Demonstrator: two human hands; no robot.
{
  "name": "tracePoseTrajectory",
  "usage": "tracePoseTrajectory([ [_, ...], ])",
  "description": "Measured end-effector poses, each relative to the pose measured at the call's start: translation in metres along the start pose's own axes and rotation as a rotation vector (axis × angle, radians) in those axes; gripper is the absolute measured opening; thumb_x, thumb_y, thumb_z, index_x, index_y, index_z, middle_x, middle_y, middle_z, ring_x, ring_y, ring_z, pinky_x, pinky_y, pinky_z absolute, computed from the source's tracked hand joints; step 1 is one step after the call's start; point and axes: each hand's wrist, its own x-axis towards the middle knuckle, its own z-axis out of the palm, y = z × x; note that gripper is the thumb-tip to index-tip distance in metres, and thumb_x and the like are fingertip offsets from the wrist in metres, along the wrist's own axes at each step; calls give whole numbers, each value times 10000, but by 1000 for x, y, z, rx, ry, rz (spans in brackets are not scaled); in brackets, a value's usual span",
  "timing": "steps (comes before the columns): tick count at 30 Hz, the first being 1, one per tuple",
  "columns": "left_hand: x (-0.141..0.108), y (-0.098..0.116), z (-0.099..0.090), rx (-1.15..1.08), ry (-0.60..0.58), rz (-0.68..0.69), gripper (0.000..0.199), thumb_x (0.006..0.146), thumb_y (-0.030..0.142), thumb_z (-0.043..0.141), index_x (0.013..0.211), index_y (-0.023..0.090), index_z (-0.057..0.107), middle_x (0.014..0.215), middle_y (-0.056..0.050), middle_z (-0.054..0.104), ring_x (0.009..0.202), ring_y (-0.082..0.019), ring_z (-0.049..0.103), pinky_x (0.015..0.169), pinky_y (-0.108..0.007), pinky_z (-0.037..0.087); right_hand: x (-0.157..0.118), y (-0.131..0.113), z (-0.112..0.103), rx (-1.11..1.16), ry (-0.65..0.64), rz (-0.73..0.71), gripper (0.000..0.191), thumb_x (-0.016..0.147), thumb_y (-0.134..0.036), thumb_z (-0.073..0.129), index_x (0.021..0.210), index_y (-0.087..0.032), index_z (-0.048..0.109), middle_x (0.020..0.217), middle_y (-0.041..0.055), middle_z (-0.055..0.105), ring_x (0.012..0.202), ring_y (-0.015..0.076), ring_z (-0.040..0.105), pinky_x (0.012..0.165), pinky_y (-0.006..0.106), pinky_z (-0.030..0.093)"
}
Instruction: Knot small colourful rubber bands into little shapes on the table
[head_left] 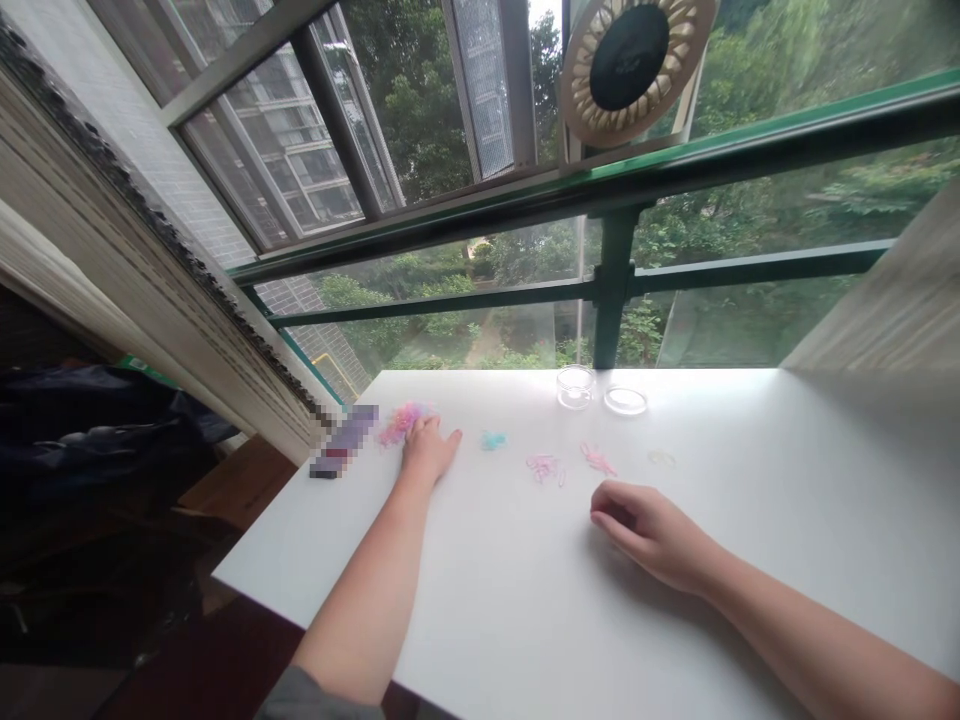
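My left hand (431, 448) reaches to a mixed pile of small pink, orange and purple loop-like pieces (405, 421). Its fingertips are on the pile's near edge, and the thumb sticks out to the right, apart from the fingers. Near that thumb lies a small turquoise heap (493, 440). My right hand (645, 525) rests on the white table (510, 600), loosely curled, with nothing visible in it. Just beyond it are a pink heap (598, 459), a lilac-pink heap (544, 468) and a few pale yellowish pieces (661, 459).
At the table's far edge stand a clear round container (575, 388) and a clear round lid or shallow dish (625, 401). A blurred-out purple object (346, 442) lies at the left edge. Behind are a green railing (615, 290), a window and a round fan (634, 65).
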Motion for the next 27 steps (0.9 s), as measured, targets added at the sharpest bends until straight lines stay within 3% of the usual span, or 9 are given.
tracePoseTrajectory([
  [6,-1,-3,-2,-79,80,66,444,735,400,571,1087,131,588,1173,-170,572,1132,-306,498,996,-431,357,0,-2,0,3,4,-5,159,859,-274,424,735,-193,480,647,-8,524,582,123,453,542,248,351],
  [11,-14,13,-6,-373,160,213,328,764,330,552,1043,175,628,1060,-82,646,870,-196,613,801,-341,490,1,-4,0,8,12,-14,144,853,-243,427,727,-188,470,630,-18,501,576,113,432,543,240,336],
  [17,-56,75,-6,-619,-14,479,118,757,241,578,812,197,673,851,-26,692,766,-152,622,681,-281,484,2,-4,-1,32,38,-37,108,824,-206,449,724,-179,478,621,-22,490,566,101,418,542,229,335],
  [21,-86,116,-6,-709,-138,657,97,768,187,565,807,203,652,797,-12,681,733,-139,608,659,-274,470,3,0,1,78,53,-40,94,817,-200,461,732,-173,489,600,-30,476,544,91,404,522,216,326],
  [24,-99,128,-6,-760,-162,764,97,777,151,541,810,195,621,805,-18,665,753,-142,594,657,-275,460,3,1,2,112,73,-44,97,813,-189,468,718,-174,479,591,-39,458,541,85,392,514,207,321],
  [27,-100,124,-6,-787,-139,822,101,782,121,528,809,189,598,802,-22,644,763,-142,579,654,-274,445,3,1,2,128,75,-35,92,813,-181,473,721,-177,475,593,-43,459,540,82,388,516,203,325],
])
